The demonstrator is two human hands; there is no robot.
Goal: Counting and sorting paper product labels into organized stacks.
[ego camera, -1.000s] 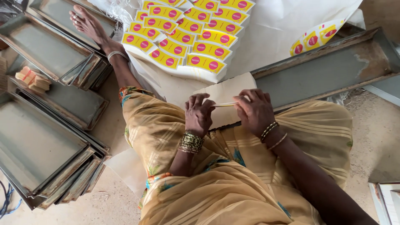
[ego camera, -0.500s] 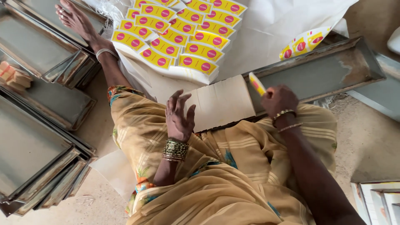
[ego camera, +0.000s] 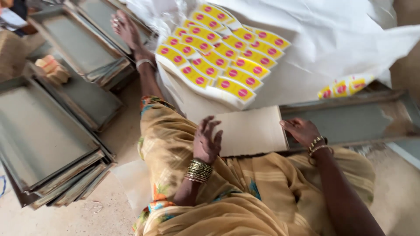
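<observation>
I sit on the floor in a yellow sari with a pale cardboard sheet (ego camera: 253,131) lying across my knees. My left hand (ego camera: 206,142), with bangles at the wrist, hovers at the sheet's left edge with its fingers spread and empty. My right hand (ego camera: 301,131) rests palm down on the sheet's right edge, where it meets a long grey metal tray (ego camera: 354,124). I see nothing in it. Just beyond the sheet, rows of small yellow packets with red dots (ego camera: 218,59) lie on a white sheet (ego camera: 332,39).
A few more yellow packets (ego camera: 345,87) lie at the white sheet's right edge. Stacks of grey metal trays (ego camera: 48,144) fill the left side, one with pale blocks (ego camera: 52,70) in it. My bare foot (ego camera: 127,30) rests on the far trays.
A second ago both hands pinched a thin item together over my lap. The right hand then lifted a yellow packet; now it lies on the cardboard's edge with no packet visible, and the left hand is spread.
</observation>
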